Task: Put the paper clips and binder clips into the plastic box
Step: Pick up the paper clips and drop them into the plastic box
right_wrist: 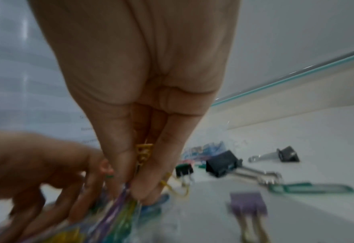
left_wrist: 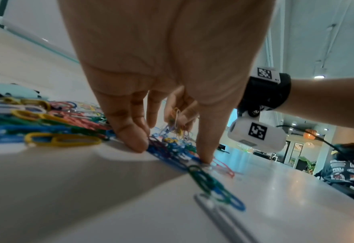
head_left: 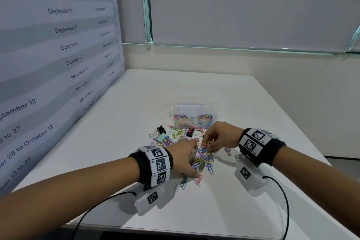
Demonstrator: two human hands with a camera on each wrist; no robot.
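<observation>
A clear plastic box (head_left: 176,112) holding many coloured paper clips stands mid-table. In front of it lies a loose pile of paper clips (head_left: 204,161) (left_wrist: 172,148). My left hand (head_left: 191,163) (left_wrist: 172,151) has fingers and thumb pressed on the table either side of this pile. My right hand (head_left: 209,142) (right_wrist: 130,189) hovers just above and pinches a bunch of paper clips (head_left: 206,143) (right_wrist: 143,152). Black binder clips (head_left: 161,129) (right_wrist: 221,162), a teal one (head_left: 161,138) and a purple one (head_left: 227,151) (right_wrist: 248,203) lie scattered around.
A white table (head_left: 233,93) meets a printed date panel (head_left: 58,45) along its left side and a wall at the back. More paper clips (head_left: 178,132) spread between the pile and the box. Cables trail from both wrist cameras near the front edge.
</observation>
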